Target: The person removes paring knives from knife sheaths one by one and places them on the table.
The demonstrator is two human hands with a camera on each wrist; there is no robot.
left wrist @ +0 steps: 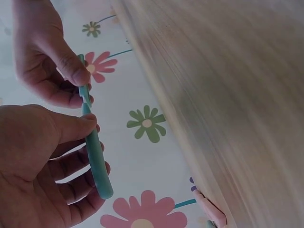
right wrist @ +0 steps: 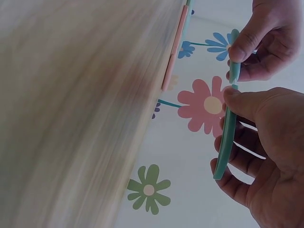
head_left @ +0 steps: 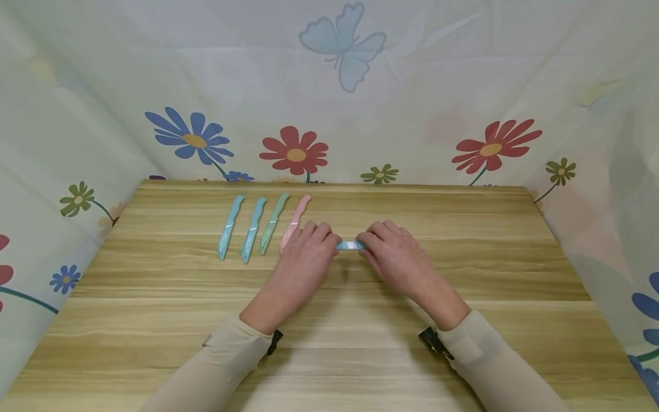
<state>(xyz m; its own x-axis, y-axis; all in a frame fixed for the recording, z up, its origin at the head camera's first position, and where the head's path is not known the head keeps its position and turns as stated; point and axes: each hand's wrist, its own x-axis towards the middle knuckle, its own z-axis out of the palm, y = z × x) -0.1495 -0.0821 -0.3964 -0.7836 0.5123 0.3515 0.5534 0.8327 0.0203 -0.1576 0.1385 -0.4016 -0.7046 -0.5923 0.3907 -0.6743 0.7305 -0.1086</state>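
Both hands hold one light-blue sheathed paring knife level above the table, its length running from side to side. My left hand grips the rounded handle between thumb and fingers. The matching sheath is pinched by my right hand, thumb on one side and fingers on the other. A short whitish stretch shows between the two hands, where handle and sheath meet. Behind the left hand lies a pink sheathed knife, its lower end partly covered in the head view.
Left of the pink knife, a green sheathed knife and two light-blue ones, an inner knife and an outer knife, lie in a row on the wooden table. A flower-print curtain surrounds the table's back and sides.
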